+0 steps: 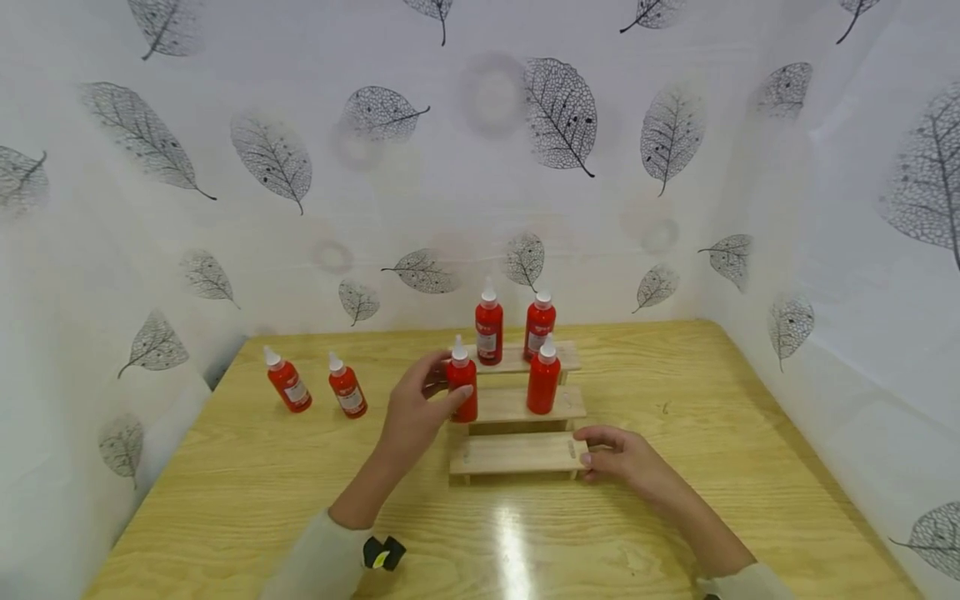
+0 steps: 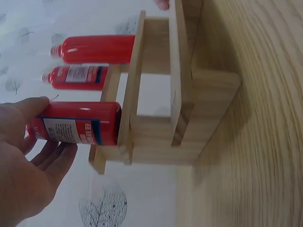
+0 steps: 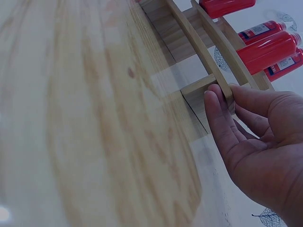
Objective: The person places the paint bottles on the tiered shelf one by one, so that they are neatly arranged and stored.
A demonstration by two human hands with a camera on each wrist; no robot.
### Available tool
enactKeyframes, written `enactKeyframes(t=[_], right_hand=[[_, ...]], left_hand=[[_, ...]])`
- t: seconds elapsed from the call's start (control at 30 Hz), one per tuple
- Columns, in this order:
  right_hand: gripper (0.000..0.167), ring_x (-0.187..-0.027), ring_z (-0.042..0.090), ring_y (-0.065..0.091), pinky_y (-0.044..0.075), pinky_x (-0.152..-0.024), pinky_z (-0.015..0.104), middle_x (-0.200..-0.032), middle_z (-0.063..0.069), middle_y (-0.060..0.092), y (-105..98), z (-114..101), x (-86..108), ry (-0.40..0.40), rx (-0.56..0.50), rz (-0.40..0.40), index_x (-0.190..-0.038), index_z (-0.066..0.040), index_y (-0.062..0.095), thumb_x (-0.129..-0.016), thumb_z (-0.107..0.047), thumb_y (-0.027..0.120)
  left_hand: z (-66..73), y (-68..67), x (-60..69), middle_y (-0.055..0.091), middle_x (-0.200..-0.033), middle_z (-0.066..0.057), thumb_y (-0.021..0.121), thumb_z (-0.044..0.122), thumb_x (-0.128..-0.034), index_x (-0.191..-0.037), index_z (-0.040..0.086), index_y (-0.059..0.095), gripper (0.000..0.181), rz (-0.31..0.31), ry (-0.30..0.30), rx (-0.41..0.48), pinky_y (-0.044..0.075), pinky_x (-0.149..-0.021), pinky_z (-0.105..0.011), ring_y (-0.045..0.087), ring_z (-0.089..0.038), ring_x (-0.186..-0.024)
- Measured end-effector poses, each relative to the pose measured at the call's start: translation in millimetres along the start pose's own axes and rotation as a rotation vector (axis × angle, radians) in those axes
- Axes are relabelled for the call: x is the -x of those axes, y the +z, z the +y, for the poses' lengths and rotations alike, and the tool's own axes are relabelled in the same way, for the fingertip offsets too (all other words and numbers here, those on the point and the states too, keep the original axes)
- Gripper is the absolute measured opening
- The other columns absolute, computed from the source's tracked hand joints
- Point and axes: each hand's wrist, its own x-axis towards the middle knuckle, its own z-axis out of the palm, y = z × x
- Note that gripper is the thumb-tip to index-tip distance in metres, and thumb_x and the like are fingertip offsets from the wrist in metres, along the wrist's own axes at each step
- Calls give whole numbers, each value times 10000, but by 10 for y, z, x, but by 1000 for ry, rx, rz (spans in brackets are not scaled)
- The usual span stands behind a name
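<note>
The red squeeze bottles (image 1: 543, 387) are gleaming like smooth, glossy plastic, while their white nozzle caps (image 1: 548, 350) are looking duller. The stepped stand (image 1: 517, 453) is showing smooth, matt wood. Near, the wood-grained tabletop (image 1: 675, 383) is shining glossily; far, the leaf-printed backdrop (image 1: 465, 192) is looking like matt sheeting.

I see a three-tier rack (image 1: 513, 414) near the middle of the tabletop (image 1: 750, 450), its top tier (image 1: 566, 357) nearest the far edge, bearing two squeeze bottles (image 1: 489, 333) (image 1: 540, 321). On the middle tier (image 1: 501, 405), one bottle (image 1: 543, 387) stands toward the right end; another bottle (image 1: 462, 379) is at the left. Two outlying bottles (image 1: 290, 387) (image 1: 348, 392) sit toward the tabletop's far left corner.
</note>
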Motion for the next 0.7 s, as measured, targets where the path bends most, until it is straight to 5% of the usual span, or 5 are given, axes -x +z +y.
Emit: enactKeyframes(t=[0.33, 0.7], right_hand=[[556, -967, 290, 698, 617, -865, 374, -1345, 271, 526, 6, -11, 9, -2, -6, -7, -1410, 90, 472, -963, -165, 685], [541, -958, 282, 705, 618, -863, 376, -1329, 260, 535, 4, -8, 6, -2, -2, -7, -1402, 90, 482, -960, -147, 685]], left_hand=[[47, 327, -80, 628, -1248, -5, 792, 192, -888, -1309, 171, 605, 461, 37, -1, 5, 564, -993, -400, 651, -190, -1102], [51, 443, -118, 598, -1336, -35, 761, 171, -914, -1388, 138, 553, 519, -5, 16, 52, 520, -1050, -348, 623, -211, -1210]])
